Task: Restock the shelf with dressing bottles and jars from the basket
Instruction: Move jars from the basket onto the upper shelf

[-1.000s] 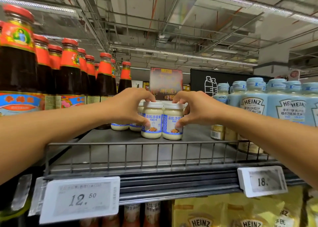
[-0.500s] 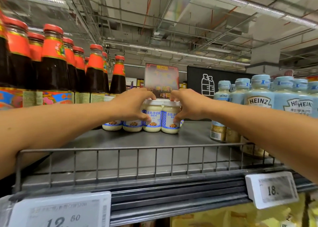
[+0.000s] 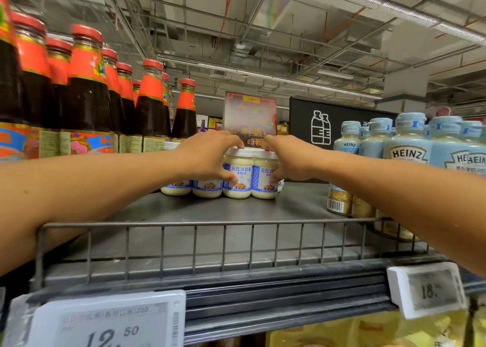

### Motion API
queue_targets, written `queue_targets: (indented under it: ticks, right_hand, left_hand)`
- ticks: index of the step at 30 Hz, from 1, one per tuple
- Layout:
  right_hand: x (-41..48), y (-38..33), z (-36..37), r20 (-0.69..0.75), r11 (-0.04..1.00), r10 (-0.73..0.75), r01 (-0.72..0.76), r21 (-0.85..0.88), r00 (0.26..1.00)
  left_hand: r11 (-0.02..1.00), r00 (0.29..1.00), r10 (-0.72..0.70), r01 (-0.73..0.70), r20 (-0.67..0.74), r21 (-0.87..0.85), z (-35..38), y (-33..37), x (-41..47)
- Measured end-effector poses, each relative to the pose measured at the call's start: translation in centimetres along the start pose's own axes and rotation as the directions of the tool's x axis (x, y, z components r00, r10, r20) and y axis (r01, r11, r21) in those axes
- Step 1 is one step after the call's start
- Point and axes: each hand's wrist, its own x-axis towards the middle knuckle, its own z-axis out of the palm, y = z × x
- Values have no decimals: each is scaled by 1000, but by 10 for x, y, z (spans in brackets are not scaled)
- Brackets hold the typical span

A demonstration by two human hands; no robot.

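At frame centre, on grey metal shelf (image 3: 263,215), gripping two white-lidded cream dressing jars (image 3: 236,191): left hand (image 3: 207,160) round one, right hand (image 3: 292,160) round other. Paired, likely to slide back flush.

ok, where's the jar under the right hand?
Head view, shelf centre: the jar, gripped by the right hand, stands rightmost in the front row, beside the neighbour jar the left hand grips.

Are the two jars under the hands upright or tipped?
Upright: both jars stand base-down on the shelf, white lids on top.
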Motion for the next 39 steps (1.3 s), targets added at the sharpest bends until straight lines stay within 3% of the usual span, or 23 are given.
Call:
queue_targets:
  ticks: [6,12,18,25,31,39]
  right_hand:
    - [-16,-8,-25,32,999,3,-1,-51,999]
    - [-60,-31,-50,-68,964,16,2,267,998]
    - [-117,-52,-55,-179,812,59,57,581,982]
    - [-191,-51,-62,-351,656,171,159,737,920]
    - [-267,-30,-53,-408,573,260,201,795,875]
    - [-412,26,-42,-364,565,453,54,824,814]
  left_hand:
    - [995,990,-2,15,138,-95,-27,2,-4]
    - [933,995,1,37,104,-359,-83,20,-28]
    - [808,992,67,8,106,-589,-118,47,-71]
    - [726,991,70,-129,-114,-676,-123,96,-111]
    - [503,955,64,-282,-290,-817,-86,190,-120]
    - [147,984,80,-168,-157,-975,-22,333,-107]
